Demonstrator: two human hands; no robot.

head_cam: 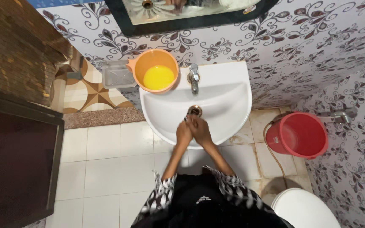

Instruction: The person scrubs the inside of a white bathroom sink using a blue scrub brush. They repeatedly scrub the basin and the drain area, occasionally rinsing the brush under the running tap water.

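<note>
White ceramic forms the wash basin (229,90), fixed to the far patterned wall, and both hands meet over its near rim, just this side of the metal drain (194,110). The left hand (183,134) and right hand (201,131) are pressed together, palm against palm with fingers wrapped round each other, gripping nothing but one another; held that way above the bowl, anything running off them would fall into the basin rather than onto the tiled floor (106,160). I cannot tell whether water runs from the chrome tap (194,77), which stands at the far middle of the basin with its spout aimed at the drain. An orange mug (156,70) with a yellow inside sits on the basin's far left corner, within easy reach of the left hand, and a clear soap tray (118,75) hangs on the wall just left of it. Well to the right, a red bucket (297,134) stands on the floor under a wall tap (339,114), and a white toilet lid (303,209) shows near right.
</note>
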